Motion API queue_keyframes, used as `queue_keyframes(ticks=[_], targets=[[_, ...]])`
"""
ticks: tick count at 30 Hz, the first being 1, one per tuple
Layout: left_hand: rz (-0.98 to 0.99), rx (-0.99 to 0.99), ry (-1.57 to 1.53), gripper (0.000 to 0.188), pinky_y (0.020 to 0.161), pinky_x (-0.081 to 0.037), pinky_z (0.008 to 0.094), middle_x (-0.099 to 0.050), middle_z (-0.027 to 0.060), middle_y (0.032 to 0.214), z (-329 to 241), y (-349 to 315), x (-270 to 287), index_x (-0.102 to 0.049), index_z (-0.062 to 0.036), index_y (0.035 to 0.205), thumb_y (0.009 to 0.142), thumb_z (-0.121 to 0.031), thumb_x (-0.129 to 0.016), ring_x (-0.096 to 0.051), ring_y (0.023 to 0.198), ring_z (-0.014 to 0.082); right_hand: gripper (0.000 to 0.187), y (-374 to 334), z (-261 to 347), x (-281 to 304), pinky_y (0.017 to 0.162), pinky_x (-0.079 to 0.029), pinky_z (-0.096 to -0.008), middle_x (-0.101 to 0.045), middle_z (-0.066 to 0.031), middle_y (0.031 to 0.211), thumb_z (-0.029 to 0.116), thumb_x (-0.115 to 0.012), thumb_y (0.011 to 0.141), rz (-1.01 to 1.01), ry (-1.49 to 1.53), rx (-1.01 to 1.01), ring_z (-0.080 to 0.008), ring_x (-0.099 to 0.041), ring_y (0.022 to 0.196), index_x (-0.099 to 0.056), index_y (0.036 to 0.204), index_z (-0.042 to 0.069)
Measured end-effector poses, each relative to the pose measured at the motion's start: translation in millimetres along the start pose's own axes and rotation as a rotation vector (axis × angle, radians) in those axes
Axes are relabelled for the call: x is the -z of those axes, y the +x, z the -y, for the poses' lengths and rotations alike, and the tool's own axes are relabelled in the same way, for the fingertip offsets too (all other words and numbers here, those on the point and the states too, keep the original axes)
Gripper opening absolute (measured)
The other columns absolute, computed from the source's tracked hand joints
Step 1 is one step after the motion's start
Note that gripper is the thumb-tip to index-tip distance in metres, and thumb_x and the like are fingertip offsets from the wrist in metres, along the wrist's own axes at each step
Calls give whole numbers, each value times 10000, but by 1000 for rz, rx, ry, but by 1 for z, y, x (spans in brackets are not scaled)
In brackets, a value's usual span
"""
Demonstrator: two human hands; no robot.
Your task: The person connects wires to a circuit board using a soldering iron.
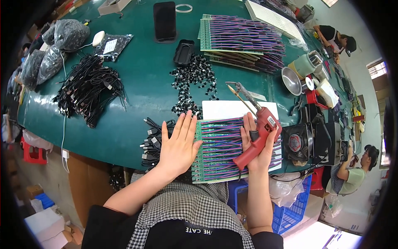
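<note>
A green circuit board panel (197,174) with rows of purple, blue and black wires lies before me, partly on a white sheet (217,108). My left hand (179,143) lies flat with fingers stretched at the panel's left edge, holding nothing. Beside it is a bunch of black USB cables (152,143). My right hand (259,151) holds a red soldering gun (259,139) over the wires, its handle across the palm under the thumb and some fingers stretched out. The gun's metal tip points up and away from me. Small black-and-silver connectors (192,79) are scattered beyond my left hand.
A pile of black cables (91,87) and bagged parts (71,35) stand at the left. Stacked wired panels (240,39), a phone (165,20) and a black tray (183,52) are farther back. A metal bowl (292,81) and a fan (295,143) sit at right, with other people beyond.
</note>
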State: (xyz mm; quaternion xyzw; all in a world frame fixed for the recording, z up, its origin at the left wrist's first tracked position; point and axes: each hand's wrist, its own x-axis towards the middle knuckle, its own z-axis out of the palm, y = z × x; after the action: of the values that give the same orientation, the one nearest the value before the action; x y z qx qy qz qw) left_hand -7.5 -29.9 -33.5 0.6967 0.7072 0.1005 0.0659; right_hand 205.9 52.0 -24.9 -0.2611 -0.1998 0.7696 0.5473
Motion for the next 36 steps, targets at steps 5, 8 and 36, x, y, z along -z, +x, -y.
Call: queue_keyframes(ticks=[5,8,36], targets=[[3,0,8,637,1094,-86,571,-188,93,1524,2,-2,-8,-201,-39,1453,947,-387,-372,-169,1410,219,704,1,-1,-1,1061,-343,-363,-428,-103,1390,542,-429,916,12,-25,-7,-244,-340,1341,-284,1411,63],[0,-26,37,652,1100,-50,563,-199,90,1522,3,-4,-17,-189,-35,1455,946,-403,-361,-180,1408,216,709,-2,-3,1,1064,-339,-359,-419,-107,1397,545,-424,917,15,-10,-7,-249,-334,1344,-284,1411,57],[-562,-261,-1802,195,534,-360,255,-423,10,726,249,-237,131,-450,-104,846,852,-164,-635,-405,616,116,724,5,3,11,1064,-337,-436,-374,-211,1396,523,-512,886,114,-21,17,-331,-362,1313,-255,1436,128]])
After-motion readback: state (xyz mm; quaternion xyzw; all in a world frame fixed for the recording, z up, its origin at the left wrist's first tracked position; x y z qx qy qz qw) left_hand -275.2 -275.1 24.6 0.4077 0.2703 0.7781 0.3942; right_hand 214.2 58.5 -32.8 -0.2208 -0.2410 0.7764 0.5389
